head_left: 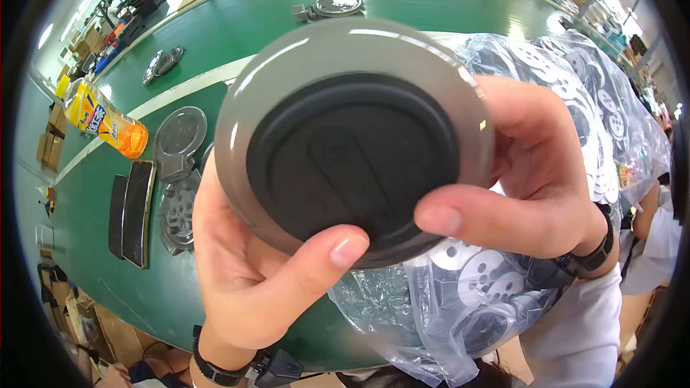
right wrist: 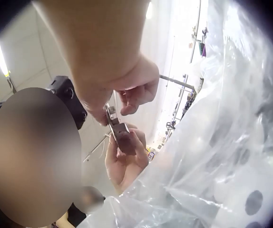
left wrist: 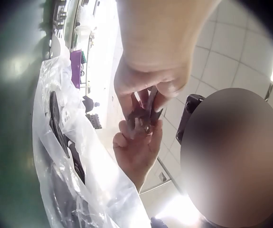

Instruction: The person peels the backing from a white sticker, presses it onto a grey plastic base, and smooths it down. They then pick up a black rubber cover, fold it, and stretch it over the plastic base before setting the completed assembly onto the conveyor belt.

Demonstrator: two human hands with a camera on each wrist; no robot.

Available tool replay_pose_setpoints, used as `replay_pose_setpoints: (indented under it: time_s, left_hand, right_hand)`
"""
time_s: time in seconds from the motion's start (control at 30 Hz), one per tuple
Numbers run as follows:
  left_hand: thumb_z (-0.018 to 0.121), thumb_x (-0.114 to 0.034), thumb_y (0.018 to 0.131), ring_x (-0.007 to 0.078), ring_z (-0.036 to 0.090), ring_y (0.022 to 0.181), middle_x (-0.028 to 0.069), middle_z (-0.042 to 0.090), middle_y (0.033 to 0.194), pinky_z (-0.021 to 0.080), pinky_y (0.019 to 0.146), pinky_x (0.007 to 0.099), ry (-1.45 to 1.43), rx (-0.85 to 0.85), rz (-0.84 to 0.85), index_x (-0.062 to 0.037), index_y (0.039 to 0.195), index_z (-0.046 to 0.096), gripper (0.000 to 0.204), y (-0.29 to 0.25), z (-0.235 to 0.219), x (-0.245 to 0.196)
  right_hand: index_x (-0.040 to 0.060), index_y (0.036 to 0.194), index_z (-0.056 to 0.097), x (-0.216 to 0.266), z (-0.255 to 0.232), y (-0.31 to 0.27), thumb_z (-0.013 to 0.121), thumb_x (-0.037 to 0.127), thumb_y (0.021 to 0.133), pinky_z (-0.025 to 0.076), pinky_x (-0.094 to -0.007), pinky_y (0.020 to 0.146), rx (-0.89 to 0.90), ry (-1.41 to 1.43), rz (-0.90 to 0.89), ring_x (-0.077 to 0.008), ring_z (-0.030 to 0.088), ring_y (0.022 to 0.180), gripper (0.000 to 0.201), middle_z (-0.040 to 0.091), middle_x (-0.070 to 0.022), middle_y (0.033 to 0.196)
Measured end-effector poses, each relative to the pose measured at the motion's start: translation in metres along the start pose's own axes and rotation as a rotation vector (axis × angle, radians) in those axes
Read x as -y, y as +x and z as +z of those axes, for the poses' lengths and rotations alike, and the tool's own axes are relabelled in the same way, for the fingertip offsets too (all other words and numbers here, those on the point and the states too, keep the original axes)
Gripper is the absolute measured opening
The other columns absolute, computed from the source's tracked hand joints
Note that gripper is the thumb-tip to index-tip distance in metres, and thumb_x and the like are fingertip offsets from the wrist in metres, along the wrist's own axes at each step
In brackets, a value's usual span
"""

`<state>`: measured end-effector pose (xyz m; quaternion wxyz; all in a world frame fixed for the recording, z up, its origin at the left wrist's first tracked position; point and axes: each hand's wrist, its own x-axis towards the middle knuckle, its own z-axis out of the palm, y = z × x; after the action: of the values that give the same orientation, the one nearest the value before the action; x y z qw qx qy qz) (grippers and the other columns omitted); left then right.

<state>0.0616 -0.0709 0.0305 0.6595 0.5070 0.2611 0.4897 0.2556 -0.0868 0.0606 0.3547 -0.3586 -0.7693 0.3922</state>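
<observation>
Close in front of the head camera is a round lid-like piece (head_left: 345, 165) with a translucent grey rim and a black, recessed centre bearing an elongated raised shape. My left hand (head_left: 251, 280) grips its lower left edge, thumb on the black face. On the opposite side my right hand (head_left: 535, 187) pinches it, the thumb tip at the lower right of the black part and the fingers mostly hidden behind. Both wrist views show the piece (right wrist: 123, 137) nearly edge-on between the two hands, with a small block on it.
Left on the green table (head_left: 237, 309) lie a clear round hinged piece (head_left: 180, 133), two dark phone-like slabs (head_left: 138, 214) and an orange drink bottle (head_left: 104, 118). A plastic bag of white discs (head_left: 481, 280) spreads along the right. Farther back rests a shiny round piece (head_left: 339, 4).
</observation>
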Motion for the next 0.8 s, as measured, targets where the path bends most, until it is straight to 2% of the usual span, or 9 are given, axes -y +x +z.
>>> replay_pose_setpoints:
  time_s: [0.13,0.2,0.27,0.37,0.47,0.53,0.6,0.73,0.8]
  left_hand:
    - [0.075,-0.007,0.061,0.0235,0.053,0.102,0.0154,0.050,0.113,0.042,0.089,0.0366,0.043,0.123,0.193,0.0042,0.122,0.033,0.074,0.002,-0.007,0.008]
    - [0.075,-0.002,0.059,0.0227,0.053,0.100,0.0167,0.049,0.114,0.044,0.087,0.0345,0.148,0.053,0.155,0.0051,0.121,0.033,0.075,-0.001,-0.006,0.008]
    - [0.072,0.003,0.060,0.0227,0.055,0.099,0.0167,0.051,0.111,0.046,0.085,0.0340,0.207,0.244,0.365,0.0049,0.121,0.034,0.072,0.004,-0.018,0.014]
    - [0.070,0.005,0.062,0.0249,0.052,0.104,0.0175,0.049,0.114,0.044,0.088,0.0372,0.266,0.339,0.534,0.0026,0.124,0.030,0.073,-0.001,-0.024,0.019]
    - [0.069,0.006,0.062,0.0258,0.051,0.106,0.0188,0.049,0.115,0.043,0.089,0.0376,0.456,0.370,0.396,0.0022,0.125,0.028,0.075,-0.007,-0.023,0.005]
    - [0.070,-0.002,0.066,0.0224,0.056,0.096,0.0158,0.054,0.105,0.045,0.082,0.0324,0.447,0.279,0.494,0.0045,0.122,0.032,0.067,-0.005,-0.013,0.005]
    - [0.069,0.000,0.069,0.0129,0.054,0.072,0.0158,0.058,0.083,0.043,0.063,0.0235,0.233,0.244,0.433,0.0023,0.091,0.044,0.034,-0.001,-0.008,-0.003]
    - [0.064,-0.012,0.077,0.0122,0.055,0.067,0.0145,0.060,0.079,0.042,0.059,0.0228,0.203,0.207,0.379,0.0062,0.097,0.049,0.030,-0.001,-0.012,-0.004]
    - [0.058,-0.018,0.082,0.0115,0.055,0.061,0.0115,0.061,0.073,0.042,0.055,0.0222,0.495,0.170,0.561,0.0075,0.097,0.054,0.030,0.000,-0.016,-0.002]
  right_hand:
    - [-0.0074,0.108,0.051,0.006,0.011,-0.006,0.068,-0.002,0.069,0.045,-0.0202,0.068,-0.148,0.029,0.158,-0.0098,0.056,0.085,0.043,0.060,-0.0091,0.091]
    - [-0.0068,0.107,0.052,0.002,0.010,-0.008,0.068,-0.001,0.068,0.045,-0.0193,0.065,-0.127,-0.056,0.087,-0.0087,0.056,0.084,0.042,0.059,-0.0081,0.089]
    - [-0.0062,0.105,0.052,0.001,0.012,-0.008,0.069,0.000,0.068,0.045,-0.0185,0.063,-0.109,-0.143,0.014,-0.0077,0.056,0.084,0.041,0.059,-0.0071,0.088]
    - [-0.0041,0.095,0.056,0.002,0.012,-0.005,0.072,0.005,0.065,0.044,-0.0229,0.070,-0.259,0.204,0.041,-0.0128,0.057,0.083,0.035,0.059,-0.0094,0.092]
    - [-0.0040,0.094,0.057,-0.002,0.010,-0.005,0.072,0.005,0.064,0.043,-0.0246,0.072,-0.194,0.045,-0.081,-0.0154,0.058,0.080,0.036,0.059,-0.0105,0.092]
    - [-0.0041,0.095,0.057,-0.001,0.012,-0.006,0.071,0.002,0.064,0.043,-0.0229,0.067,-0.195,0.087,-0.086,-0.0146,0.058,0.076,0.035,0.060,-0.0106,0.088]
    - [-0.0040,0.095,0.058,-0.002,0.011,-0.005,0.069,0.000,0.066,0.041,-0.0205,0.061,-0.153,0.043,-0.128,-0.0123,0.056,0.073,0.031,0.059,-0.0094,0.084]
    - [-0.0039,0.093,0.058,0.001,0.017,-0.006,0.070,0.001,0.067,0.038,-0.0189,0.054,-0.096,0.018,-0.097,-0.0089,0.054,0.069,0.028,0.059,-0.0084,0.083]
    - [-0.0038,0.094,0.058,-0.001,0.020,-0.007,0.071,0.004,0.069,0.036,-0.0184,0.051,-0.162,0.079,-0.082,-0.0060,0.051,0.066,0.028,0.059,-0.0073,0.082]
